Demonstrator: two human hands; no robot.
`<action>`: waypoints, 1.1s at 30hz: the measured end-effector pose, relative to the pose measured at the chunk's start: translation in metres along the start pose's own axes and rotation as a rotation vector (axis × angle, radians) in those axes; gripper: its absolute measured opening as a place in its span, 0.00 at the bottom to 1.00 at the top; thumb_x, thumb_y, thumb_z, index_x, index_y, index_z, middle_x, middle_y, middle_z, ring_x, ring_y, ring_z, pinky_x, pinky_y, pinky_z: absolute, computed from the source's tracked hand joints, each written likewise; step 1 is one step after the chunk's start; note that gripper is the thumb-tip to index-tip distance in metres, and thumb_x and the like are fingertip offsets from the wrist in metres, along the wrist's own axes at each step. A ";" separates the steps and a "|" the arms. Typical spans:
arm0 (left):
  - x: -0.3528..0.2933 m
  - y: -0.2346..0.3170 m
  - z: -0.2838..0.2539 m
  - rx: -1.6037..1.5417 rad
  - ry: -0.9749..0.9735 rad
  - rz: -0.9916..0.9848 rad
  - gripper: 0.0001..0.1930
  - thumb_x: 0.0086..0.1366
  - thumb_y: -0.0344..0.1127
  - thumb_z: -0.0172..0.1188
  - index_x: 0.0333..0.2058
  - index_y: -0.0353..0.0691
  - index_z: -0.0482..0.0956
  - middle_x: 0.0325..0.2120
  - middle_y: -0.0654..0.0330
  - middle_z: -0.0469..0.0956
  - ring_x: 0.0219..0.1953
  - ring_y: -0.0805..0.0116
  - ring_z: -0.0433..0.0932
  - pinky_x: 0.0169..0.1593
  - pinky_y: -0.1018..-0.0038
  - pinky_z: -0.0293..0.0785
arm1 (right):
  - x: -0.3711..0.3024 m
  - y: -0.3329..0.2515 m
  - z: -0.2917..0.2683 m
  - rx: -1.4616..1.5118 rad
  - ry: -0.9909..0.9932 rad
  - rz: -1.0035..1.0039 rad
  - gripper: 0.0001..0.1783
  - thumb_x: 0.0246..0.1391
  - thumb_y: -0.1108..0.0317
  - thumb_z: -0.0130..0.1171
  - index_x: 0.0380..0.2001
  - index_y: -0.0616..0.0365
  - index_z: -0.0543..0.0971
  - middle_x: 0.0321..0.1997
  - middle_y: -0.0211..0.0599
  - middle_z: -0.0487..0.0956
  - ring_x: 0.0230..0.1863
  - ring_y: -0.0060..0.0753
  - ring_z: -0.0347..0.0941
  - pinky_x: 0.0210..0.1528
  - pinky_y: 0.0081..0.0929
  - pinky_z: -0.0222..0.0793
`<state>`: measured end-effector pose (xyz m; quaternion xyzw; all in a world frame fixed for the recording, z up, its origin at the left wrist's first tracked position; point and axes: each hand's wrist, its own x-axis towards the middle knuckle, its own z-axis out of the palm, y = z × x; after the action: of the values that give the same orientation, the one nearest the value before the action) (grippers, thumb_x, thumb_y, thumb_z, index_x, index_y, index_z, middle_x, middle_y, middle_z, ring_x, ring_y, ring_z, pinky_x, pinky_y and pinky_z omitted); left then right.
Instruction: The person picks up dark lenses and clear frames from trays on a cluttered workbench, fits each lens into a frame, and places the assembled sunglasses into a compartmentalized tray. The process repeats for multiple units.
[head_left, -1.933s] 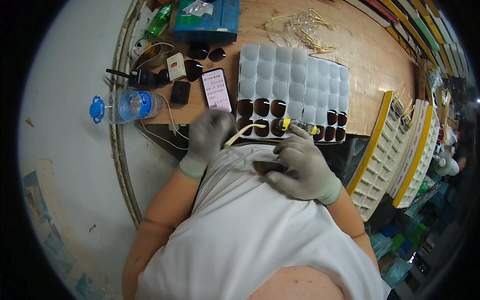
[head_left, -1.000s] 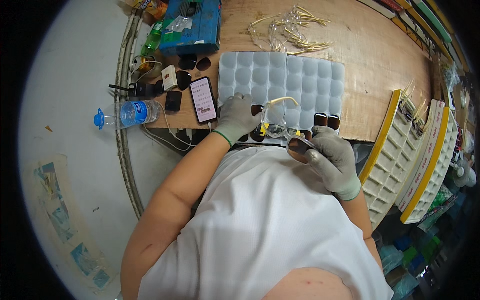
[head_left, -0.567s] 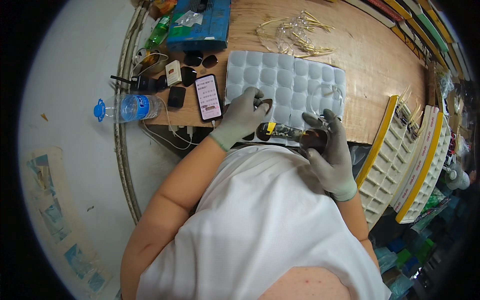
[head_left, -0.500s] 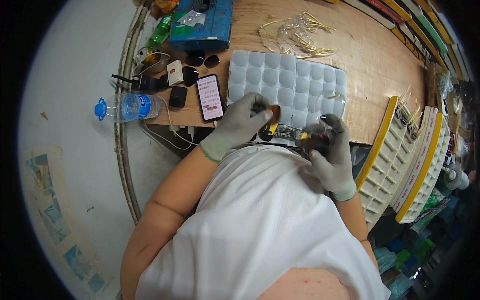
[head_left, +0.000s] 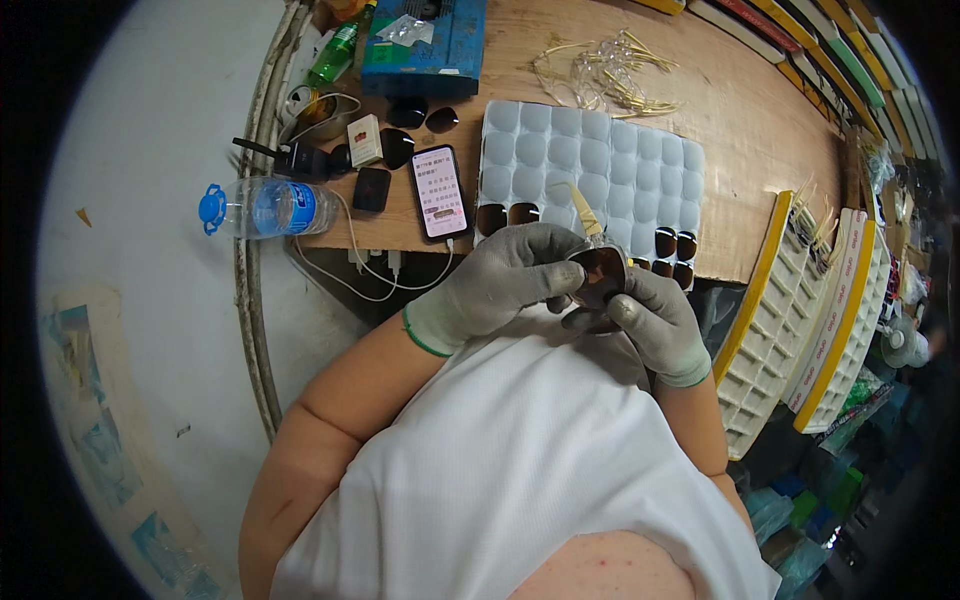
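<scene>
Both my hands wear grey gloves with green cuffs and meet at the mat's near edge. Between them is a pair of glasses with a brown lens (head_left: 600,274) and a pale gold arm (head_left: 584,212) pointing up. My left hand (head_left: 512,278) pinches it from the left, fingertips at the lens edge. From the other side my right hand (head_left: 655,322) grips it, thumb under the lens. Behind them lies a grey padded mat (head_left: 570,150). Loose dark brown lenses (head_left: 524,213) lie at its lower left, with several more lenses (head_left: 666,242) at its lower right.
Clear frames with gold arms (head_left: 610,75) lie in a tangle behind the mat. Left of it are a phone (head_left: 440,192) on a cable, dark lenses (head_left: 398,150), a small box (head_left: 365,141) and a water bottle (head_left: 270,210). Pale ribbed trays (head_left: 760,340) stand on the right.
My hands have come together; the left, which held a brown lens over the mat, now grips the glasses with the right. Lenses on the mat are uncovered; the camouflage-patterned tool is mostly hidden.
</scene>
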<state>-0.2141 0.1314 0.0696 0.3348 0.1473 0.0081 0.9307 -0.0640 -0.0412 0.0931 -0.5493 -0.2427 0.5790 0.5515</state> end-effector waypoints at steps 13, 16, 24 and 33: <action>-0.010 -0.003 -0.002 0.506 0.038 0.192 0.15 0.72 0.38 0.60 0.47 0.32 0.84 0.31 0.64 0.80 0.34 0.78 0.73 0.38 0.76 0.70 | -0.011 0.008 0.015 -0.143 0.100 -0.017 0.14 0.66 0.73 0.53 0.50 0.69 0.77 0.41 0.38 0.83 0.40 0.25 0.80 0.46 0.23 0.76; -0.009 0.010 0.007 0.632 -0.075 0.268 0.14 0.71 0.37 0.61 0.47 0.31 0.83 0.32 0.59 0.81 0.34 0.75 0.73 0.38 0.74 0.70 | -0.017 0.001 0.014 -0.233 0.092 -0.063 0.15 0.65 0.72 0.54 0.52 0.70 0.77 0.43 0.38 0.82 0.42 0.25 0.80 0.46 0.24 0.77; -0.007 0.005 0.029 0.699 -0.002 0.194 0.17 0.69 0.35 0.60 0.53 0.32 0.79 0.41 0.51 0.84 0.43 0.66 0.83 0.51 0.71 0.77 | -0.027 0.003 0.007 0.035 0.206 0.019 0.18 0.64 0.72 0.56 0.53 0.71 0.75 0.43 0.39 0.82 0.40 0.23 0.80 0.44 0.24 0.79; 0.041 0.001 0.052 0.940 -0.046 0.139 0.17 0.66 0.32 0.59 0.52 0.32 0.78 0.42 0.46 0.83 0.47 0.59 0.84 0.53 0.68 0.77 | -0.032 -0.019 -0.030 -0.279 0.277 -0.079 0.09 0.61 0.74 0.58 0.41 0.70 0.79 0.31 0.37 0.84 0.33 0.20 0.80 0.37 0.19 0.77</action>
<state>-0.1607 0.1047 0.0971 0.7289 0.0914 -0.0045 0.6785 -0.0369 -0.0750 0.1132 -0.6848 -0.2637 0.4368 0.5203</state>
